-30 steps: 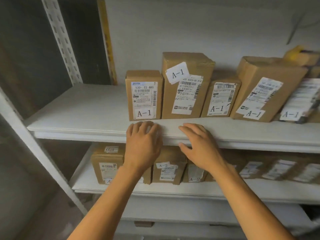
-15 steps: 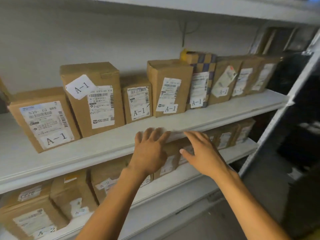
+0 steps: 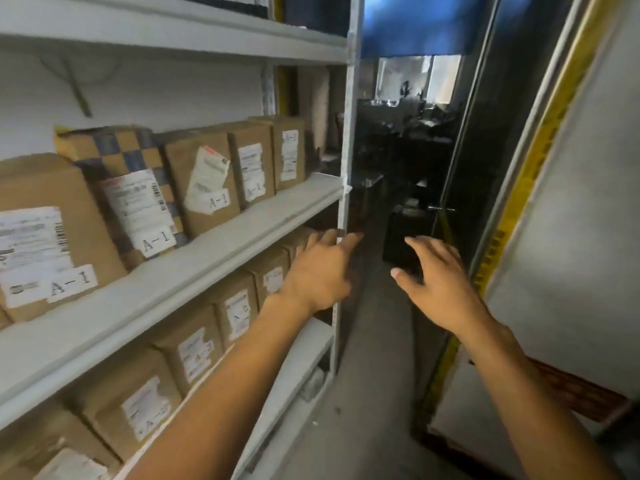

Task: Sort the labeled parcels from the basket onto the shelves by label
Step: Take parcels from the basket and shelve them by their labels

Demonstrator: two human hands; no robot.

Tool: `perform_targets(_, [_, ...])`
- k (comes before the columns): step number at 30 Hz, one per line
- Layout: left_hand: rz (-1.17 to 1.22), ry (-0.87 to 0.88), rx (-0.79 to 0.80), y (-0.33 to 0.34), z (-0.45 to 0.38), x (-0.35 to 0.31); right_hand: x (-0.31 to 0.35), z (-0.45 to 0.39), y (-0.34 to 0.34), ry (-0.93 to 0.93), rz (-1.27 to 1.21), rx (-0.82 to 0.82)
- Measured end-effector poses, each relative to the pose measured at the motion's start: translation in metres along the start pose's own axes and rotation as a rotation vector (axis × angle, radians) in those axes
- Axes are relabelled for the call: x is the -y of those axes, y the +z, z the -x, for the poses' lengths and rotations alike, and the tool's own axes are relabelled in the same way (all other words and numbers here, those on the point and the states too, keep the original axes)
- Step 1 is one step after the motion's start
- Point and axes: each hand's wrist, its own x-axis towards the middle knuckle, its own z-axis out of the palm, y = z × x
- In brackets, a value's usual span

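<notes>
My left hand [image 3: 317, 271] is out in front of me with its fingers spread and loose, holding nothing, in front of the right end of the shelves beside the white post [image 3: 346, 140]. My right hand [image 3: 438, 282] is out too, fingers spread, empty, over the dark aisle floor [image 3: 374, 393]. The parcels marked A-1 [image 3: 45, 237] stand in a row on the middle shelf [image 3: 214, 244] to my left; more boxes [image 3: 194, 348] line the shelf below. The basket is out of my sight.
</notes>
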Motion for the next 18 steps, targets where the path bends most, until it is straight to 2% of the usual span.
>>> perform_targets(7, [0.117, 0.249, 0.031, 0.045, -0.071, -0.092, -0.1, 0.026, -0.055, 0.209, 0.086, -0.092])
perform_targets(15, [0.229, 0.514, 0.17, 0.113, -0.115, -0.195, -0.183, 0.083, -0.089, 0.482, 0.136, -0.189])
perform_targets(18, [0.241, 0.593, 0.241, 0.144, -0.127, -0.234, -0.218, 0.106, -0.095, 0.591, 0.208, -0.169])
